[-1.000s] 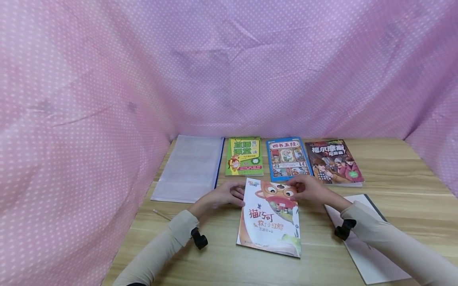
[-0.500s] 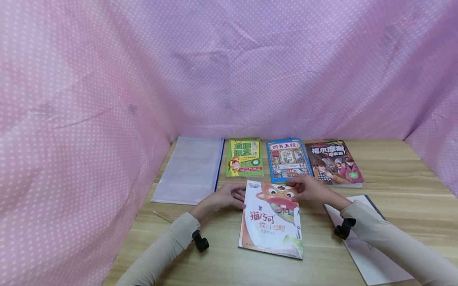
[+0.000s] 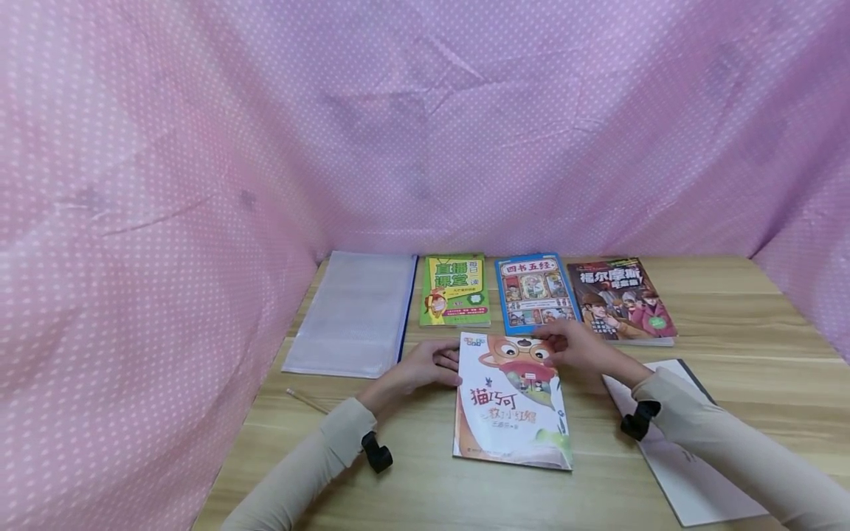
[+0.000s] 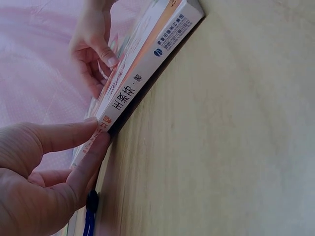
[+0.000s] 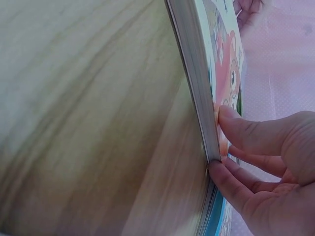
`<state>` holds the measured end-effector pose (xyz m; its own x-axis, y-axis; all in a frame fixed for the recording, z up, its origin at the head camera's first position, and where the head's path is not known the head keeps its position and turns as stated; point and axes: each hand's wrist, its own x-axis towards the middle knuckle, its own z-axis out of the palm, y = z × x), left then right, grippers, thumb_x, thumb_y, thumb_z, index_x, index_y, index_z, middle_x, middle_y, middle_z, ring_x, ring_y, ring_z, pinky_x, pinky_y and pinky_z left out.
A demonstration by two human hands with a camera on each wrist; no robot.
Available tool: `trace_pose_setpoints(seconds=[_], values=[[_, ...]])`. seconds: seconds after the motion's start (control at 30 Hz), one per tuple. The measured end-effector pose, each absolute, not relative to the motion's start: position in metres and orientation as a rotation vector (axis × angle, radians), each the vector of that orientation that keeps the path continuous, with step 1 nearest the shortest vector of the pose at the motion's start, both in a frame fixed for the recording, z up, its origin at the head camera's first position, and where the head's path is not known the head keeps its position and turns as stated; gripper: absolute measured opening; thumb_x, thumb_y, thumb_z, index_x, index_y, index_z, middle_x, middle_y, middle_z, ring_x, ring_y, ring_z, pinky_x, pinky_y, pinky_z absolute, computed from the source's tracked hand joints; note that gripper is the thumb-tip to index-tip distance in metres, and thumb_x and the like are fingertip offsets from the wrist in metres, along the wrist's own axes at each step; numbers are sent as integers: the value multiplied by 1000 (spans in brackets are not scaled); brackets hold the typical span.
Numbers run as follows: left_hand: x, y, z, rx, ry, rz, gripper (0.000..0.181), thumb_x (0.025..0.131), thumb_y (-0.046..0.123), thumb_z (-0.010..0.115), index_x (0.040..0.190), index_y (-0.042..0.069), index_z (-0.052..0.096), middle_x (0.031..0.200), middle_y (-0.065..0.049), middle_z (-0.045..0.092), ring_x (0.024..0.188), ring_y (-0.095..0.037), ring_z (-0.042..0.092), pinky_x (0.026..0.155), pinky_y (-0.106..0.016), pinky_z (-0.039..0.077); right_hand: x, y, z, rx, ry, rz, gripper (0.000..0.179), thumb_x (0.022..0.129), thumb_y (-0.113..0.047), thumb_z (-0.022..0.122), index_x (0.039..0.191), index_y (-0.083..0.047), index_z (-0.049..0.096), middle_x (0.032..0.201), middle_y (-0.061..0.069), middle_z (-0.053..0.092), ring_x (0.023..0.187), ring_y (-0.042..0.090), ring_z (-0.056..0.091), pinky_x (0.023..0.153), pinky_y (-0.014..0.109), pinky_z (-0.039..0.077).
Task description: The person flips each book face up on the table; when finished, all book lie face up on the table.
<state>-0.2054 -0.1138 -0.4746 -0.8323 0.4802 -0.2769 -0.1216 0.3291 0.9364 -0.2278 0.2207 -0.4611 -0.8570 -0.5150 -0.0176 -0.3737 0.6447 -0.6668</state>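
In the head view, a white picture book [image 3: 511, 413] with an orange cartoon cat on its cover lies face up in front of the person. My left hand [image 3: 428, 366] pinches its spine side, near the top. Thumb and index finger of that hand [image 4: 44, 172] meet at the printed spine [image 4: 129, 93] in the left wrist view. The upper right edge is held by my right hand [image 3: 578, 346]. From the right wrist, the right thumb [image 5: 256, 132] presses on the cover while a finger sits against the page edge [image 5: 194, 73].
Behind the picture book lie a mesh zip pouch [image 3: 352, 313], a green book [image 3: 454, 290], a blue book [image 3: 536, 291] and a dark detective comic [image 3: 620, 299]. A pencil [image 3: 307, 400] rests at left. A white pad [image 3: 690, 464] lies under the right forearm. Pink dotted cloth [image 3: 425, 125] encloses the table.
The picture book has shifted slightly right, its lower end turning a little to the right and away. My left hand moved right with it; the right hand kept its hold with little movement.
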Motion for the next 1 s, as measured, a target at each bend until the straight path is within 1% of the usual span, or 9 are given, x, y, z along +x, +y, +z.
trace_pose_setpoints(seconds=[0.23,0.53,0.8,1.0], values=[[-205,-111,-476,330,2119,1520,71,84,-3,78,148,-3,47,119,-17,67,99,-15,66,86,-25,59,-230,220,-461,-694,2652,-992,46,81,-2,83,124,6,68,104,14,69,93,21,63,81,37,59],[-206,-111,-477,274,2132,1534,72,83,-6,79,147,-4,48,119,-18,67,104,-22,71,89,-29,61,-230,220,-460,-686,2638,-1038,42,82,-1,81,122,7,69,105,16,69,94,24,64,81,38,60],[-211,-110,-477,235,2124,1540,72,79,-7,82,145,0,54,110,-13,69,97,-19,74,86,-29,62,-233,222,-462,-657,2621,-1080,41,82,0,81,121,10,68,107,20,70,97,27,67,85,42,62],[-213,-108,-475,203,2132,1519,74,78,-7,83,146,0,53,107,-11,69,94,-15,73,83,-27,62,-233,223,-459,-654,2616,-1047,40,84,0,80,121,9,68,112,22,69,100,29,67,86,44,62]])
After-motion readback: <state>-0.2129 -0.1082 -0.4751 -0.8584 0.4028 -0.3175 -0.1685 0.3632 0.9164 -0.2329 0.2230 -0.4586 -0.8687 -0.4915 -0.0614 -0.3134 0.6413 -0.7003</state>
